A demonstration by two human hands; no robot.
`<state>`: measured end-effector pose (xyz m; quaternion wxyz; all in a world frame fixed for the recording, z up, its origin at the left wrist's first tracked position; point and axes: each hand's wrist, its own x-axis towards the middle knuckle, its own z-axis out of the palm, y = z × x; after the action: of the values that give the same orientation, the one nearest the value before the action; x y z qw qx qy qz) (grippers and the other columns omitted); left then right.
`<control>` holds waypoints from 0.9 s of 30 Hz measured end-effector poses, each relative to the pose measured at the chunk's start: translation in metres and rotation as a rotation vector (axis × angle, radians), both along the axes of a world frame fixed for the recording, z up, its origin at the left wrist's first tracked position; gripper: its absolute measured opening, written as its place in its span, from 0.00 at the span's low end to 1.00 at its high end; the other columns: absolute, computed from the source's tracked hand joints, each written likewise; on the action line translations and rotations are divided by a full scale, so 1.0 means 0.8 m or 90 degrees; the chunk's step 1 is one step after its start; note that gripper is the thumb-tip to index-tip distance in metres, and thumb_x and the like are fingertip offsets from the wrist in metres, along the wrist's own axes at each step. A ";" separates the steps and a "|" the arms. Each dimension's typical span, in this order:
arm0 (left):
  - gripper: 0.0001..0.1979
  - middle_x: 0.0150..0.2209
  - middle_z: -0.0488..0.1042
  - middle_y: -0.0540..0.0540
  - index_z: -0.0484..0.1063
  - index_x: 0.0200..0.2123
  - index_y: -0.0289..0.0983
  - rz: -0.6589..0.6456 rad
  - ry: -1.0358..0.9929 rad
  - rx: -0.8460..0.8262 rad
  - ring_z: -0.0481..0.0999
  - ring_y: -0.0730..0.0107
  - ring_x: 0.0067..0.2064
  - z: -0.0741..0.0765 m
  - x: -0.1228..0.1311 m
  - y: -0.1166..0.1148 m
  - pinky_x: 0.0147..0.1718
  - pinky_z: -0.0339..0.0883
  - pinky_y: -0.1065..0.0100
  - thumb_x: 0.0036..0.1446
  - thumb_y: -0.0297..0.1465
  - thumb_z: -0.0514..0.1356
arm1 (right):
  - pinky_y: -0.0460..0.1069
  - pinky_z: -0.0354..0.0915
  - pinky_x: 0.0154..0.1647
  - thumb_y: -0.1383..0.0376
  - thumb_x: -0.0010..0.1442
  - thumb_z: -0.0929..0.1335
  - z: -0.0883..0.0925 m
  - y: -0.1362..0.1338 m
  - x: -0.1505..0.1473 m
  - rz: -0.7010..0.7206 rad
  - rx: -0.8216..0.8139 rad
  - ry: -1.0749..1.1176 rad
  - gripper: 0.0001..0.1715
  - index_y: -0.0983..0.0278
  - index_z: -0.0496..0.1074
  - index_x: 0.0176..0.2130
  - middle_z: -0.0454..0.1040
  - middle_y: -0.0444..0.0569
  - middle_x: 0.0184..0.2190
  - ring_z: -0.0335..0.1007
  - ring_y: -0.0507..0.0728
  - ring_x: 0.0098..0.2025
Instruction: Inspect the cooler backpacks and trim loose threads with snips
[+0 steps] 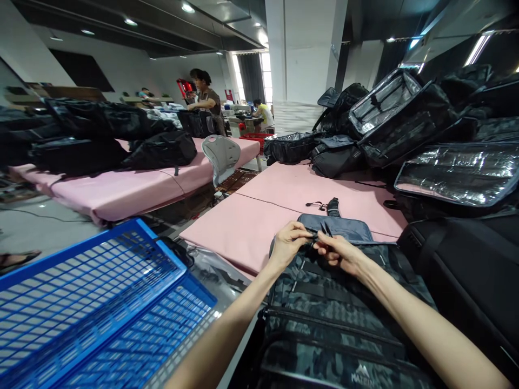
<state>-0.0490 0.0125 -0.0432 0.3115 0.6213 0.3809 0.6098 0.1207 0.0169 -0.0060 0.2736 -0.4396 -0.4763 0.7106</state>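
Observation:
A dark camouflage backpack [336, 321] lies in front of me with its front side up and its top end on the pink table. Over that top end my left hand [288, 243] pinches a small dark piece of the bag between thumb and fingers. My right hand [343, 254] is closed close beside it, holding thread snips [326, 229] whose dark pointed blades stick up past the fingers. The fingertips of both hands nearly meet, so the exact spot they work on is partly hidden. A grey-blue panel [348, 227] of the backpack lies flat beyond the hands.
Blue plastic baskets [121, 292] stand at my left. A black bag [466, 275] lies close at right, below piled bags with silvery linings [458, 167]. Across a gap stands another pink table [133, 197] with bags, a grey chair back [221, 156] and a person [206, 102].

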 end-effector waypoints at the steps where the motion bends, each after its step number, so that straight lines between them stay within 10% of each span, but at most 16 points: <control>1: 0.09 0.31 0.70 0.48 0.79 0.27 0.41 0.008 0.010 0.013 0.69 0.72 0.36 -0.001 0.000 -0.001 0.35 0.62 0.71 0.45 0.23 0.60 | 0.43 0.34 0.17 0.51 0.42 0.72 -0.002 -0.002 -0.004 0.016 -0.017 0.013 0.24 0.69 0.69 0.27 0.61 0.40 0.19 0.38 0.41 0.15; 9: 0.09 0.37 0.75 0.46 0.78 0.33 0.37 0.168 -0.023 -0.168 0.73 0.68 0.38 -0.001 -0.005 -0.038 0.39 0.65 0.68 0.47 0.30 0.61 | 0.44 0.36 0.17 0.59 0.36 0.72 -0.004 -0.014 -0.024 -0.070 0.078 0.034 0.16 0.66 0.63 0.19 0.59 0.38 0.16 0.42 0.43 0.16; 17: 0.11 0.32 0.78 0.46 0.78 0.31 0.34 0.161 -0.221 -0.302 0.73 0.68 0.34 0.002 0.018 -0.056 0.36 0.65 0.69 0.40 0.30 0.66 | 0.45 0.41 0.18 0.54 0.37 0.72 -0.014 -0.020 -0.042 -0.103 0.132 -0.005 0.19 0.64 0.65 0.23 0.61 0.38 0.17 0.44 0.45 0.16; 22: 0.13 0.24 0.75 0.47 0.78 0.30 0.31 0.077 -0.345 -0.379 0.69 0.75 0.27 0.012 0.008 -0.053 0.24 0.60 0.75 0.36 0.30 0.68 | 0.48 0.59 0.33 0.55 0.48 0.69 -0.004 -0.021 -0.024 -0.103 0.523 -0.301 0.16 0.62 0.71 0.35 0.73 0.45 0.32 0.66 0.54 0.33; 27: 0.15 0.24 0.74 0.46 0.77 0.29 0.30 0.016 -0.391 -0.406 0.69 0.77 0.27 0.017 -0.001 -0.053 0.23 0.59 0.77 0.33 0.31 0.69 | 0.49 0.59 0.36 0.61 0.58 0.64 -0.004 -0.024 -0.012 -0.099 0.835 -0.506 0.11 0.62 0.69 0.41 0.73 0.49 0.33 0.67 0.56 0.36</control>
<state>-0.0496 -0.0301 -0.0294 0.5791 0.2793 0.4470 0.6220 0.1107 -0.0019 -0.0093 0.3361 -0.4418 -0.8303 0.0501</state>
